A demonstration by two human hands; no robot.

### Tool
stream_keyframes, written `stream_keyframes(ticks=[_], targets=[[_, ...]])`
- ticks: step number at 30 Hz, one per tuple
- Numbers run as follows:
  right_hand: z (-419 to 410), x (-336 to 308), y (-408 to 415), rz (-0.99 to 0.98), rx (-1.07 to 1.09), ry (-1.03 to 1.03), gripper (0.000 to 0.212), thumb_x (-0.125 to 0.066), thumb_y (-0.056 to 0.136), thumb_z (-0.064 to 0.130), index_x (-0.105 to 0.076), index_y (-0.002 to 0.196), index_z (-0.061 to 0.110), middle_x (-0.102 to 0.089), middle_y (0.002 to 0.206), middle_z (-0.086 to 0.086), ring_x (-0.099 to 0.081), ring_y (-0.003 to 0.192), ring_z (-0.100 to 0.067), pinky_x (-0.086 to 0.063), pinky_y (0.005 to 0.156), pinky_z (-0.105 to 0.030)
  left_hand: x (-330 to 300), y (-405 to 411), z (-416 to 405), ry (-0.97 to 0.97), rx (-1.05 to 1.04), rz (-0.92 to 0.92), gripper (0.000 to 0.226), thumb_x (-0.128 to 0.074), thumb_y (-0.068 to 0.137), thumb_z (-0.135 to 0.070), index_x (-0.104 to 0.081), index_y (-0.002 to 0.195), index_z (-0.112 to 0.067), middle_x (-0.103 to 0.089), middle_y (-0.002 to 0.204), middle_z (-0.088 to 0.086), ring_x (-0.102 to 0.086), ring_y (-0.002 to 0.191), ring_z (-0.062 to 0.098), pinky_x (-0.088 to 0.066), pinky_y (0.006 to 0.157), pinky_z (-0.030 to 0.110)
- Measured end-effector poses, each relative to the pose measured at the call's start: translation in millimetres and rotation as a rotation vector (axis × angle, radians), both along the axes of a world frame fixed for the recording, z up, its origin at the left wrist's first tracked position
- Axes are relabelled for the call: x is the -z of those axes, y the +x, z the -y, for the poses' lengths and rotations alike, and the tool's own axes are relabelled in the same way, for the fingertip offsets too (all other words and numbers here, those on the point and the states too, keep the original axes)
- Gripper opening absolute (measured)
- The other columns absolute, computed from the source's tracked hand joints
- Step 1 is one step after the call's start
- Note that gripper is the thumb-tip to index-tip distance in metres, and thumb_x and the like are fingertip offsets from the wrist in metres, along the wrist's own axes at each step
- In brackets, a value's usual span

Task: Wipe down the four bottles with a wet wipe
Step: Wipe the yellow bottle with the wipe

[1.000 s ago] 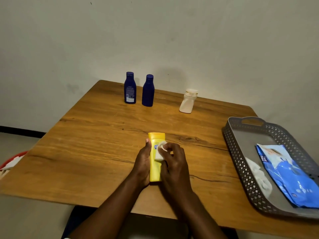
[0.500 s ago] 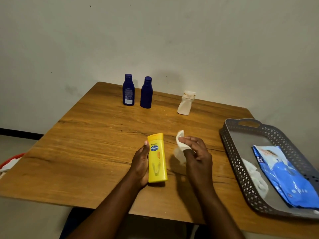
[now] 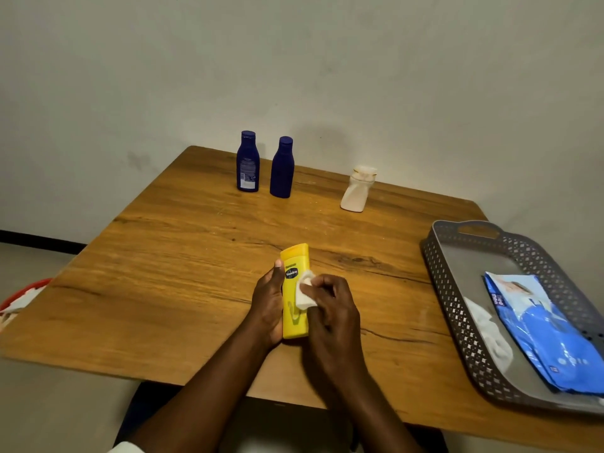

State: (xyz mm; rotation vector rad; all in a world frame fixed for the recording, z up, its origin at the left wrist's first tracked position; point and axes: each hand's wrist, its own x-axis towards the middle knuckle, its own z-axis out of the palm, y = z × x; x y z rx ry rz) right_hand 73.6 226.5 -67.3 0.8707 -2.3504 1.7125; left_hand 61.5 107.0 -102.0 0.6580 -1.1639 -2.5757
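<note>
The yellow bottle [image 3: 295, 291], lying at the near middle of the table [image 3: 163, 273], is gripped along its side by the left hand [image 3: 268, 302], while a folded wipe [image 3: 304, 291] is pinched in the right hand [image 3: 330, 308] and pressed against its label. The first wiping step is judged in hand; next the bottle probably needs turning. Two blue bottles [image 3: 264, 163] and a white bottle [image 3: 357, 188] stand apart at the far edge, a tray [image 3: 457, 289] holding a wipes pack [image 3: 542, 331] lies to the right, and nothing is seen in the way.
</note>
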Motion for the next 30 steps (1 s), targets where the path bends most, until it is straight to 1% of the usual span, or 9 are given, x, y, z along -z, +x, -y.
stream_keyframes(ticks=[4,6,10,15,18,19,22,27,30], targets=[[-15,18,36,-0.062,0.031,-0.071,0.034,-0.045,0.087,0.011,-0.069,0.111,0.010,-0.052,0.117,-0.003,-0.051,0.116,-0.005,-0.044,0.090,-0.012,0,-1,2,-0.009,-0.057,0.098,0.041,-0.041,0.097,-0.043,-0.057,0.089,-0.007,-0.061,0.066,0.010,-0.058,0.057,0.023,-0.050,0.058,0.031],[-15,27,48,-0.132,0.084,-0.094,0.035,-0.045,0.087,0.011,-0.068,0.114,0.008,-0.054,0.117,-0.008,-0.050,0.117,-0.007,-0.045,0.088,-0.011,2,-1,4,0.037,-0.053,0.130,0.045,-0.041,0.096,-0.048,-0.057,0.095,-0.006,-0.058,0.074,0.014,-0.056,0.061,0.025,-0.049,0.058,0.030],[-4,37,56,-0.278,0.242,-0.094,0.037,-0.043,0.088,0.004,-0.065,0.118,0.002,-0.050,0.125,-0.006,-0.050,0.121,-0.018,-0.050,0.089,-0.027,5,-4,2,0.227,-0.067,0.186,0.051,-0.041,0.094,-0.054,-0.054,0.114,-0.010,-0.062,0.079,0.011,-0.060,0.063,0.023,-0.049,0.058,0.031],[8,43,50,-0.353,0.248,-0.021,0.039,-0.042,0.089,0.002,-0.055,0.125,0.008,-0.046,0.128,-0.007,-0.046,0.124,-0.019,-0.051,0.088,-0.039,-16,-12,-5,0.289,-0.260,0.259,0.035,-0.040,0.101,-0.038,-0.056,0.091,-0.009,-0.056,0.077,0.015,-0.052,0.064,0.027,-0.046,0.061,0.036],[5,45,50,-0.395,0.186,0.035,0.041,-0.040,0.088,0.002,-0.054,0.126,0.011,-0.047,0.127,-0.005,-0.046,0.123,-0.017,-0.048,0.094,-0.034,-27,-11,-7,0.251,-0.355,0.222,0.027,-0.038,0.103,-0.028,-0.055,0.084,-0.019,-0.057,0.078,0.011,-0.051,0.065,0.024,-0.044,0.065,0.036],[3,46,50,-0.391,0.163,0.043,0.041,-0.040,0.088,0.002,-0.055,0.125,0.011,-0.047,0.127,-0.005,-0.047,0.123,-0.017,-0.048,0.095,-0.033,-29,-10,-6,0.245,-0.355,0.204,0.027,-0.038,0.102,-0.031,-0.058,0.093,-0.016,-0.058,0.080,0.010,-0.053,0.066,0.022,-0.045,0.067,0.037],[-1,46,45,-0.297,0.146,0.012,0.039,-0.040,0.087,0.004,-0.064,0.118,0.009,-0.053,0.122,-0.005,-0.053,0.119,-0.017,-0.050,0.091,-0.034,-32,-4,-4,0.245,-0.238,0.089,0.039,-0.039,0.098,-0.045,-0.060,0.094,-0.011,-0.064,0.084,0.009,-0.059,0.072,0.022,-0.048,0.068,0.036],[-20,27,30,-0.221,0.188,-0.077,0.036,-0.042,0.082,0.003,-0.071,0.102,0.009,-0.054,0.111,0.010,-0.052,0.113,-0.001,-0.043,0.091,-0.013,-38,6,-2,-0.157,-0.144,-0.159,0.023,-0.061,0.081,-0.026,-0.061,0.100,-0.013,-0.069,0.082,0.003,-0.065,0.074,0.017,-0.056,0.066,0.033],[-32,14,19,-0.101,0.263,-0.145,0.039,-0.045,0.079,-0.005,-0.072,0.101,0.015,-0.055,0.110,0.015,-0.054,0.113,-0.005,-0.049,0.090,-0.021,-46,13,-1,-0.359,-0.125,-0.161,0.023,-0.065,0.081,-0.021,-0.063,0.103,-0.020,-0.071,0.089,-0.001,-0.066,0.084,0.016,-0.057,0.074,0.038]])
